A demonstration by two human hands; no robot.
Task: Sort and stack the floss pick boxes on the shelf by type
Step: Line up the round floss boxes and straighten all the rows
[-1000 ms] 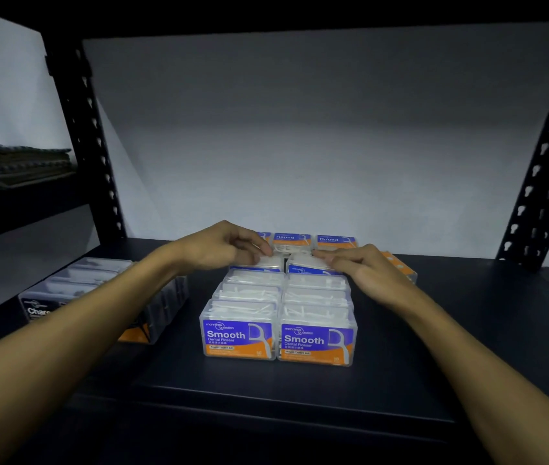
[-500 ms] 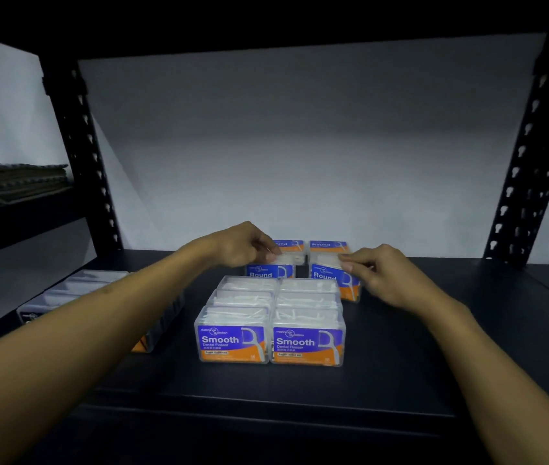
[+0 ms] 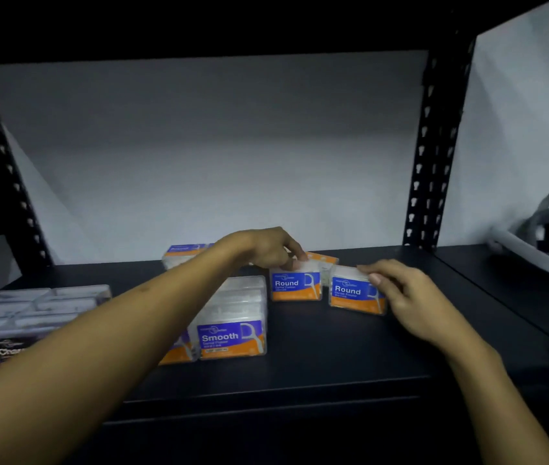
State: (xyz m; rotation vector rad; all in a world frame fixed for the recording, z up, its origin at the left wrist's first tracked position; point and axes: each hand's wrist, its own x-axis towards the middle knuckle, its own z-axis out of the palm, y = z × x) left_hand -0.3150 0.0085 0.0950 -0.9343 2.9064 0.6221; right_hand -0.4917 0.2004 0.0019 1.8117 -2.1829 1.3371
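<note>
Two clear "Round" floss pick boxes with blue and orange labels stand side by side on the dark shelf. My left hand grips the top of the left Round box with curled fingers. My right hand holds the right Round box by its top and right side; this box sits slightly turned. A block of "Smooth" boxes stands in front, partly hidden by my left forearm. More Round boxes sit at the back left, and another orange-labelled box lies behind the held pair.
Black-labelled charcoal boxes are grouped at the shelf's left. Perforated black uprights stand at the back left and back right. A grey headset rests on the neighbouring shelf to the right. A white wall is behind.
Both hands have carried the two Round boxes rightward, away from behind the Smooth block, and the view has swung right. The right box now sits apart from the left one.
</note>
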